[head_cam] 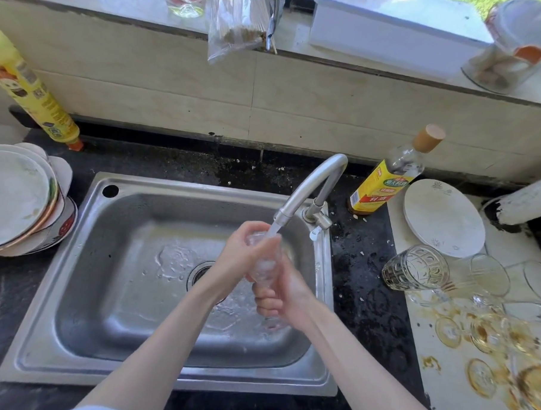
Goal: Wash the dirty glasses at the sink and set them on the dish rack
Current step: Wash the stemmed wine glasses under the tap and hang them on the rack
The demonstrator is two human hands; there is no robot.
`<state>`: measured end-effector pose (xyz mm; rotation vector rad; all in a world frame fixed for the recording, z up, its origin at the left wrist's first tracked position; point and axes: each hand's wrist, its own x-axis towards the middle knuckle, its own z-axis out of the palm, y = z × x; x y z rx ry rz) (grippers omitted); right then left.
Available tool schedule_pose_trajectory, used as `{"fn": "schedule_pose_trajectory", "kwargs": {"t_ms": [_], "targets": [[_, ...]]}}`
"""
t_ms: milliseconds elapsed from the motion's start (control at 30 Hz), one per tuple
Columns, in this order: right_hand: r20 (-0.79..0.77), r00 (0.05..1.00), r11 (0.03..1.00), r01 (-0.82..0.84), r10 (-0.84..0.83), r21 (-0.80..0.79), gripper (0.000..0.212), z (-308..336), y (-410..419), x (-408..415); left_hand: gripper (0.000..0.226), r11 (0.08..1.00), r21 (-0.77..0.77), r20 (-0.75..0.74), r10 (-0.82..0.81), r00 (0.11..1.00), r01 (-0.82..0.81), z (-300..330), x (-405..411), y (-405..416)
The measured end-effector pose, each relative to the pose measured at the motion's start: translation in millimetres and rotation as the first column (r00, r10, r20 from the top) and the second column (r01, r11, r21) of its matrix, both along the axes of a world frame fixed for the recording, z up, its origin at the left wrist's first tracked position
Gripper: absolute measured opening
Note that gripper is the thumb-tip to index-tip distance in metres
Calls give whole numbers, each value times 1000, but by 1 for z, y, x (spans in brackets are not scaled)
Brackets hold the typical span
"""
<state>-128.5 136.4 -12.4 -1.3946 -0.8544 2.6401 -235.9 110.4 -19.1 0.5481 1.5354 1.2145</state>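
the glass [265, 266] is over the sink [131, 236], right under the tap [310, 185], and water runs onto it. it is clear and blurry, so its shape is hard to see.

far left of the sink, a yellow bottle [32, 92] leans by the wall, and its top is cut off by the edge of the view. below it, a stack of plates [18, 197] sits just beside the sink's left rim, partly cut off too. the left half of the sink bowl is open and wet, with lots of room.

the left hand [245, 250] comes in over the sink's front rim. its fingers are curled round the top part of the glass. it hides most of the drain [199, 273]. the right hand [286, 286] is just to the right, and its fingers wrap round the lower part of the glass. the two hands touch each other, close to the sink's right rim and the tap's base.

right of the sink, past a strip of dark wet counter [361, 289], stands an oil bottle [385, 179] near the wall. further right, a white plate [442, 218] lies on a white board [447, 392]. a patterned glass [415, 268] lies on its side at the board's edge. more dirty glasses [486, 335] crowd the board with brown stains, smeared and cut off at the right edge, so they cannot be counted.
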Motion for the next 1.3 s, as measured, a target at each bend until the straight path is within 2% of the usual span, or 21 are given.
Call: {"fn": "schedule_pose_trajectory", "kwargs": {"t_ms": [33, 100, 167, 200, 267, 333, 400, 467, 500, 567, 700, 867, 933, 1000, 1067, 1133, 1200, 1267, 1300], "targets": [[23, 1000, 999, -7, 6, 47, 76, 2, 0, -1, 33, 996, -31, 24, 81, 996, -80, 1, 1, 3], [141, 986, 956, -124, 89, 266, 69, 6, -1, -2, 40, 970, -88, 52, 233, 971, -228, 0, -2, 8], [285, 945, 843, -280, 159, 460, 53, 10, -2, 1, 37, 950, -120, 42, 296, 954, -289, -5, -10, 10], [298, 940, 815, -300, 164, 496, 44, 10, -1, 3, 32, 952, -127, 63, 289, 955, -280, -6, -14, 11], [234, 962, 860, -234, 139, 453, 30, 13, 0, 7, 21, 951, -140, 159, 296, 942, -275, -8, -19, 11], [117, 992, 944, -90, 56, 316, 25, 17, 6, 9, 22, 937, -210, 317, 334, 888, -277, -10, -24, 9], [32, 999, 986, 27, -32, 164, 29, 22, 15, 10, 26, 906, -330, 511, 407, 758, -264, -14, -29, 5], [-33, 995, 995, 93, -91, 33, 28, 26, 21, 9, 34, 839, -473, 647, 539, 539, -270, -20, -33, -3], [-52, 992, 993, 116, -116, -6, 26, 28, 22, 8, 45, 804, -535, 667, 590, 455, -260, -22, -33, -8], [-70, 986, 988, 148, -150, -33, 20, 26, 22, 6, 57, 776, -580, 676, 628, 386, -246, -26, -33, -15], [-92, 980, 984, 175, -178, -43, 18, 24, 20, 0, 67, 774, -580, 691, 632, 351, -253, -34, -32, -22], [-107, 977, 983, 182, -183, -14, 18, 26, 22, -5, 78, 802, -546, 719, 598, 355, -244, -43, -34, -25], [-82, 978, 982, 188, -190, -25, 15, 23, 23, -1, 77, 808, -514, 706, 590, 393, -289, -42, -36, -23], [-36, 984, 985, 171, -172, -12, 19, 17, 22, 4, 76, 820, -457, 653, 573, 495, -345, -40, -36, -19], [31, 986, 987, 163, -163, 2, 33, 10, 18, 9, 71, 858, -364, 561, 513, 650, -362, -37, -33, -15], [74, 985, 988, 157, -156, -8, 39, 6, 15, 14, 55, 911, -280, 467, 406, 786, -304, -30, -30, -11], [76, 987, 989, 142, -139, -28, 34, 4, 14, 18, 33, 939, -239, 395, 328, 858, -249, -22, -30, -9], [84, 994, 997, 73, -74, 17, 27, 5, 18, 18, 28, 944, -213, 354, 315, 881, -251, -18, -32, -6], [111, 994, 996, -3, -8, 95, 24, 7, 20, 17, 29, 948, -187, 347, 309, 886, -258, -14, -31, -6]]}}
